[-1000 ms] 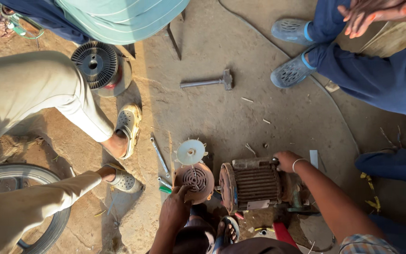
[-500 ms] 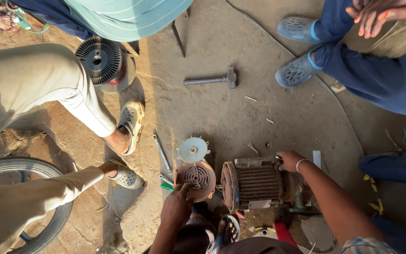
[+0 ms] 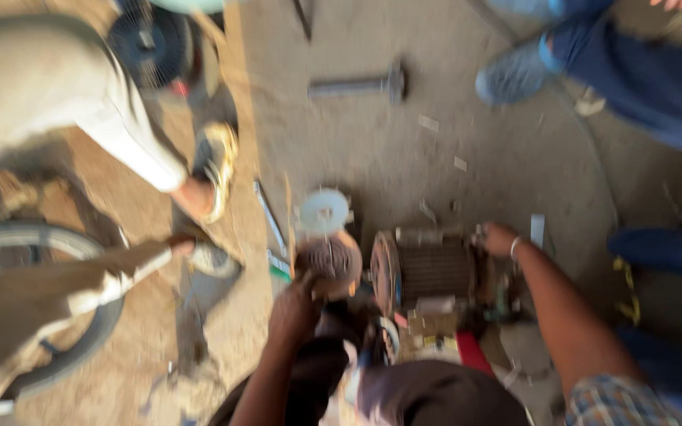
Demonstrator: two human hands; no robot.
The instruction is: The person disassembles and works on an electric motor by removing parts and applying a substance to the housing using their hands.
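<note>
On the dusty ground, an electric motor lies on its side with its long axis running left to right, near the bottom middle of the picture. The left hand is closed on a round brown end cover, which it holds just off the motor's left end, face on to that end. The right hand rests on the motor's far right end; the picture is too blurred to tell whether its fingers grip or only press. So the cover lies to the left of the motor along its axis, and the left hand is the nearer one. A pale fan disc lies on the ground just beyond the cover, a wrench to its left, and a hammer well apart near the top.
</note>
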